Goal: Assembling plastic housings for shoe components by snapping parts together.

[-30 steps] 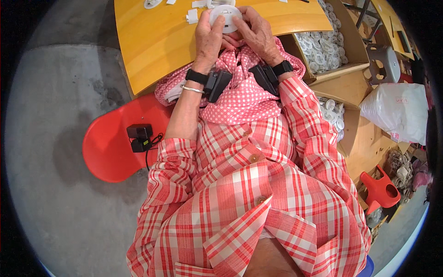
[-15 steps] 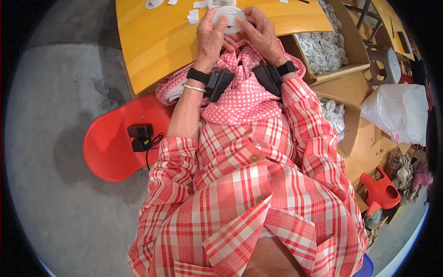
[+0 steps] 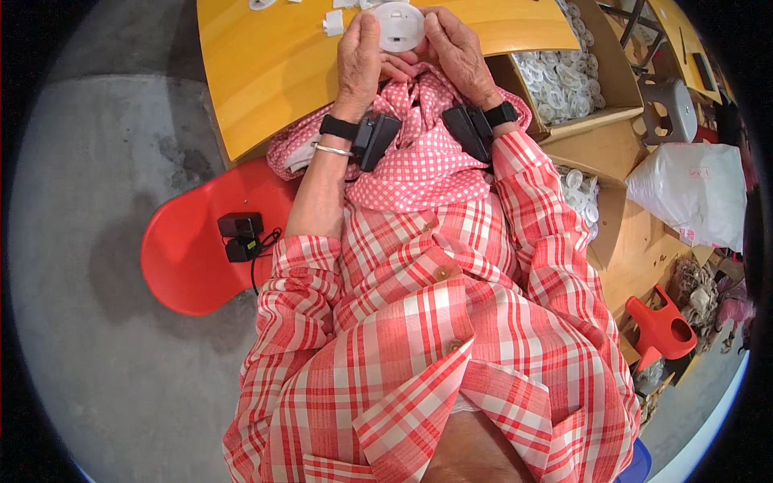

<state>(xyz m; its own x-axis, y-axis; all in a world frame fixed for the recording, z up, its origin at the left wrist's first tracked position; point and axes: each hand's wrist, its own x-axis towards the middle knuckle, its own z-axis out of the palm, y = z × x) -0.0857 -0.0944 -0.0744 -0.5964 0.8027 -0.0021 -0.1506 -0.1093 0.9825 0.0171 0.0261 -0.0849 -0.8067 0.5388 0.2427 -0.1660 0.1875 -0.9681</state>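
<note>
Nearest lay the person's plaid shirt (image 3: 411, 346), with a pink checked cloth (image 3: 419, 181) bunched beyond it. Black blocks were strapped at both wrists, and a bangle (image 3: 332, 150) circled the left one. Past these, the left hand (image 3: 359, 64) gripped the left edge of a white disc (image 3: 400, 26), its thumb along the rim; the right hand (image 3: 456, 58) was closed at the opposite edge, fingers partly hidden underneath. The disc was held up at the near edge of a yellow table (image 3: 274, 88), slotted face toward the camera. White tabs (image 3: 332, 22) lay on the tabletop just left of it. Left of the person, a black adapter (image 3: 240, 237) rested on a red chair (image 3: 189, 253). To the right stood a carton (image 3: 622, 97) full of white parts (image 3: 560, 87), a red stool (image 3: 662, 324), a white bag (image 3: 694, 197) and, farther off, a grey stool (image 3: 681, 114).
</note>
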